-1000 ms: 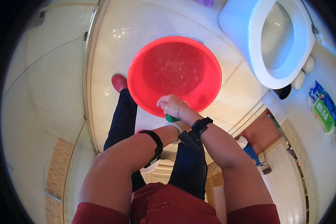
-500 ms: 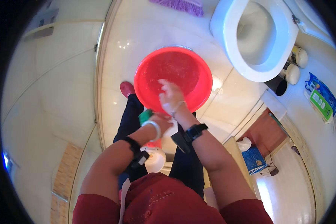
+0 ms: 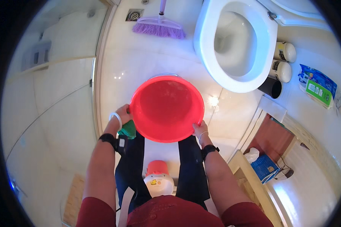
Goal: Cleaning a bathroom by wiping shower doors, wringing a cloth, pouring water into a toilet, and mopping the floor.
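Left hand (image 3: pixel 122 113) and right hand (image 3: pixel 199 129) now parted, round red plastic bucket (image 3: pixel 161 133) gripped and steadied by rim at nine and four o'clock respectively, crumpled green cloth (image 3: pixel 128 130) beside left.

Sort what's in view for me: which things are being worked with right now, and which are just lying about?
Being worked with:
- red bucket, its rim held by the left hand and right hand
- green cloth, at the left hand

Just lying about:
- purple broom
- black cup
- blue box
- blue-and-green packet
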Motion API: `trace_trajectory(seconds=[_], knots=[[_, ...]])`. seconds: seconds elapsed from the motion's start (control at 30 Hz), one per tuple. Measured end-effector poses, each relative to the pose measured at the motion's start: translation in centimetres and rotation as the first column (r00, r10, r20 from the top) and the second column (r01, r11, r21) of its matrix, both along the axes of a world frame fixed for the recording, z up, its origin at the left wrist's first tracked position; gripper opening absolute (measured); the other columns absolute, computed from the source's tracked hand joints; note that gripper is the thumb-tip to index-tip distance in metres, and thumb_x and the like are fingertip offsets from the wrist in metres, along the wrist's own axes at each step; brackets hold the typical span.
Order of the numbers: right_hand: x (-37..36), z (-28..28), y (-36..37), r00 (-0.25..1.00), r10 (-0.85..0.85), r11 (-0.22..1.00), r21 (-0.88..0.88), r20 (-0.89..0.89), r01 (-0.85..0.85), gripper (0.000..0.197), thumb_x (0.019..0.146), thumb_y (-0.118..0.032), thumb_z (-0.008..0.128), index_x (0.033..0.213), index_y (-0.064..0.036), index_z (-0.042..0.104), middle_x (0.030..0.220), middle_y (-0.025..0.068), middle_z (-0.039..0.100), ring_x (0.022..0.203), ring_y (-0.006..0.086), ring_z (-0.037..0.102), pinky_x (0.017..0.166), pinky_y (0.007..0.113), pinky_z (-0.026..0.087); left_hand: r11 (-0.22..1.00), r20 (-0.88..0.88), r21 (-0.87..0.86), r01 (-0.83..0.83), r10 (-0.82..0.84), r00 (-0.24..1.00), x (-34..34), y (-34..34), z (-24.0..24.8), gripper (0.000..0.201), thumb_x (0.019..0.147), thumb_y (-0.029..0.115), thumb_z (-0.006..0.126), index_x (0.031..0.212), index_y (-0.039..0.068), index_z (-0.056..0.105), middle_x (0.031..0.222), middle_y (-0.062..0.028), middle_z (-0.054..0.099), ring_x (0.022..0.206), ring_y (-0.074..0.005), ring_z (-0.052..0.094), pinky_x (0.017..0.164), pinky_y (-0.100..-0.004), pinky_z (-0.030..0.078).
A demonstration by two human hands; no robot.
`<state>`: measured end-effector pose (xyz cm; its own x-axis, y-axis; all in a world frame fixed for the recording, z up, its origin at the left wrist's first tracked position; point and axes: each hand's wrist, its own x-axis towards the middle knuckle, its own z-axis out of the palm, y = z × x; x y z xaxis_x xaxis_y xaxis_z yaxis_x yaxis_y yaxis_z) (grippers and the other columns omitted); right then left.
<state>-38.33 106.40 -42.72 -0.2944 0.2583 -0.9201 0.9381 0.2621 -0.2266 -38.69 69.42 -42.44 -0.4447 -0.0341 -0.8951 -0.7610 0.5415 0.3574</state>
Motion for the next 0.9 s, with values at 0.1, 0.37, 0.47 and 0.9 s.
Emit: trace_trajectory(seconds=[0.1,0.37,0.47,0.9], knots=[[1.2,-2.9,3.6,0.961,0.265,0.955,0.164,-0.083,-0.249,0.031,0.072,-0.015,0.059,0.099,-0.0018,0.051,0.090,0.0163,0.061,0.081,0.0280,0.060,0.073,0.034,0.047,0.998,0.034,-0.041,0.049,-0.047,0.998,0.3,2.0,-0.5,0.046,0.063,0.020,0.070,0.102,0.003,0.054,0.091,-0.0097,0.061,0.083,-0.0198,0.058,0.074,-0.0310,0.046],[-7.0,4.5,4.1,0.795,0.603,0.795,0.138,-0.069,-0.591,0.031,0.071,-0.021,0.056,0.094,-0.0019,0.055,0.088,0.0193,0.061,0.083,0.0296,0.059,0.074,0.036,0.046,0.835,0.104,0.301,-0.460,0.451,0.886,6.8,4.7,10.9,0.047,0.060,0.004,0.059,0.107,0.002,0.053,0.095,-0.0062,0.059,0.086,-0.0163,0.056,0.077,-0.0292,0.045],[-7.7,7.0,5.9,0.734,0.669,0.743,0.104,-0.116,-0.661,0.031,0.072,-0.021,0.056,0.097,-0.0016,0.055,0.089,0.0195,0.061,0.083,0.0294,0.059,0.075,0.035,0.046,0.727,0.223,0.395,-0.561,0.516,0.827,5.9,5.9,17.8,0.053,0.059,0.001,0.056,0.111,0.001,0.050,0.098,-0.0069,0.058,0.089,-0.0171,0.055,0.078,-0.0287,0.044],[-21.7,16.0,5.1,0.555,0.638,0.687,0.068,-0.534,-0.724,0.047,0.081,-0.013,0.043,0.128,-0.0133,0.036,0.116,0.0192,0.050,0.106,0.0305,0.050,0.090,0.033,0.039,0.530,0.205,0.597,-0.602,0.625,0.754,-0.9,14.0,37.3,0.043,0.064,0.001,0.055,0.106,0.000,0.047,0.091,-0.0079,0.057,0.081,-0.0159,0.056,0.074,-0.0271,0.045]])
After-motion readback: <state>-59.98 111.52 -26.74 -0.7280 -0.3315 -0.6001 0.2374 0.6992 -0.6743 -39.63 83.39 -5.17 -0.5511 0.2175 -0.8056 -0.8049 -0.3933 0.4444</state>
